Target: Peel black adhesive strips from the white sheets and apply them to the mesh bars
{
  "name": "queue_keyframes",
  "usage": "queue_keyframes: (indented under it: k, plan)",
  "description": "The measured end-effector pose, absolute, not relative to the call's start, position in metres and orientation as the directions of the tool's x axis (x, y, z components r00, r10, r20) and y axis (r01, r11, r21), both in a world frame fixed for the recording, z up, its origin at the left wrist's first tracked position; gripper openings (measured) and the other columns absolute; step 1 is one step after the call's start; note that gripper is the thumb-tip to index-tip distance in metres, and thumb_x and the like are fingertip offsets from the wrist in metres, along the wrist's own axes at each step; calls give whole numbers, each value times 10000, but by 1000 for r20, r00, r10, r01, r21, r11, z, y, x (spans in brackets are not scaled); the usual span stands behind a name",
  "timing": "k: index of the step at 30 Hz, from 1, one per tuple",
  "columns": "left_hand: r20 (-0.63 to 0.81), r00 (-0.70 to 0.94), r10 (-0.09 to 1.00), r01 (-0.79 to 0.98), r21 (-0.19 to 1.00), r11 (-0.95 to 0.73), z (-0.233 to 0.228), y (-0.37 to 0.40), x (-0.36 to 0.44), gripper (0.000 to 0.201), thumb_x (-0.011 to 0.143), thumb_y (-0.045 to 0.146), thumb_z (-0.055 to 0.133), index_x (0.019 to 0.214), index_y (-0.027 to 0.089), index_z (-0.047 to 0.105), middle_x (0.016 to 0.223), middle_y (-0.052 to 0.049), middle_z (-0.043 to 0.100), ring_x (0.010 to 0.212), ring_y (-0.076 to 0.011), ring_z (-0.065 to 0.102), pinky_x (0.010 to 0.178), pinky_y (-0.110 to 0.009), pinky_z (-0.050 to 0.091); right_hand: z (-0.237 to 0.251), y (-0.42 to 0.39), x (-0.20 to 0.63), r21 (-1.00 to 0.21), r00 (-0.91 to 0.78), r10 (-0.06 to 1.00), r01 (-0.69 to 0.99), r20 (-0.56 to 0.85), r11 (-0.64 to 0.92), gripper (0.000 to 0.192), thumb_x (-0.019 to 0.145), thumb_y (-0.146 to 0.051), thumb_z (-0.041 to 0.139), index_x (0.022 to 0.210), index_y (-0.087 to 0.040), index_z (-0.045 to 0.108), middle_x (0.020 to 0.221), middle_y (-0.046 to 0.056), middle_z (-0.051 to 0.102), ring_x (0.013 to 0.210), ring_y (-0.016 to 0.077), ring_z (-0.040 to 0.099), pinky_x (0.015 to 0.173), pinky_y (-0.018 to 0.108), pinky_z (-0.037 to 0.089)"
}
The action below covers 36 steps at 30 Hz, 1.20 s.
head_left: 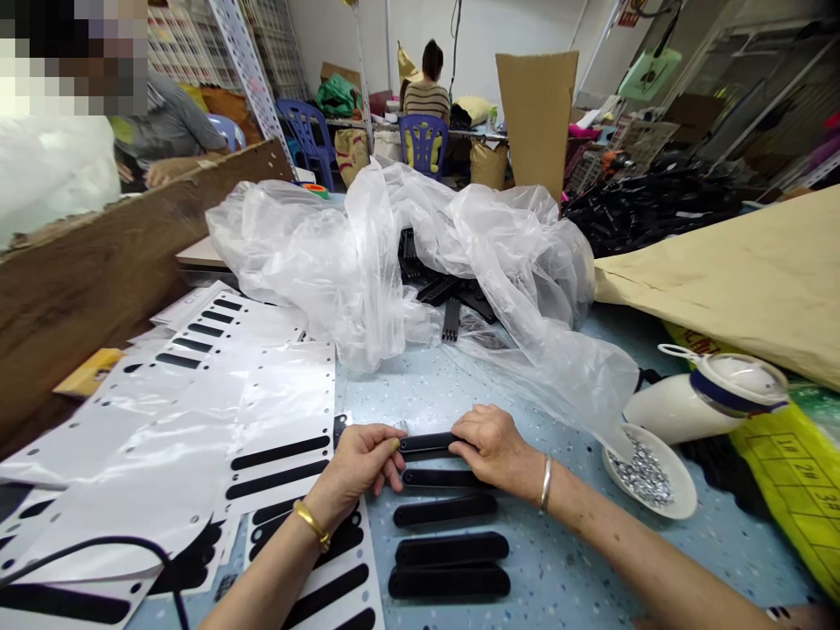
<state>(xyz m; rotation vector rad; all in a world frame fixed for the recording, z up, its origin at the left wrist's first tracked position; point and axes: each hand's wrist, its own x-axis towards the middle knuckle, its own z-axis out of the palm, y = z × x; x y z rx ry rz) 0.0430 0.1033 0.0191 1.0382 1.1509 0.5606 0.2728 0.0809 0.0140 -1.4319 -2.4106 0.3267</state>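
Observation:
A slim black strip-shaped piece [426,443] with rounded ends lies level between my hands. My left hand [368,457], closed in a pinch, grips its left end. My right hand [489,444] has its fingers closed over the right end. Below it several similar black pieces [452,549] lie in a column on the speckled blue table [525,560]. Beside my left forearm are white backing sheets [276,385] bearing black strips [279,464]. Right of my right hand stands a white dish [682,494] of small shiny metal parts [647,472].
A crumpled clear plastic bag [315,262] with black parts [451,319] spreads across the table's back. A white bottle [669,409] lies on the right by a yellow bag [801,472]. A wooden board [131,262] borders the left. One person [426,92] sits behind, another [171,122] at left.

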Motion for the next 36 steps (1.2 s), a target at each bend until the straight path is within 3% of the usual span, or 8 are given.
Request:
queue_keyframes:
  k: [11, 17, 27, 36]
  plan:
    - [-464, 309, 830, 173, 886, 431, 16, 110, 48, 116, 713, 221, 624, 755, 113, 632, 451, 16, 615, 314, -117, 583, 283, -134, 286, 11, 81, 273, -363, -450, 879, 801, 159, 476, 103, 805, -200, 690, 705, -180, 671, 749, 34, 703, 722, 187, 586, 675, 310, 370]
    - [-469, 312, 826, 162, 883, 440, 18, 109, 48, 253, 740, 359, 658, 756, 107, 648, 475, -4, 629, 323, -108, 571, 284, -138, 296, 11, 81, 273, -390, -441, 881, 791, 171, 472, 98, 802, -189, 692, 705, -178, 679, 754, 42, 710, 720, 190, 592, 676, 314, 380]
    - [-434, 284, 855, 169, 900, 401, 14, 108, 49, 222, 710, 317, 691, 774, 105, 683, 446, 26, 601, 317, -98, 558, 287, -136, 327, 11, 85, 281, -539, -406, 893, 716, 195, 444, 27, 786, -199, 741, 803, -194, 720, 757, 9, 735, 712, 146, 639, 700, 246, 474]
    - [-432, 295, 852, 174, 901, 396, 11, 109, 48, 247, 707, 331, 699, 789, 99, 690, 448, 26, 602, 317, -102, 565, 288, -141, 356, 6, 82, 284, -615, -396, 884, 640, 250, 461, 57, 820, -161, 695, 851, -197, 726, 817, 22, 747, 746, 158, 654, 740, 274, 499]
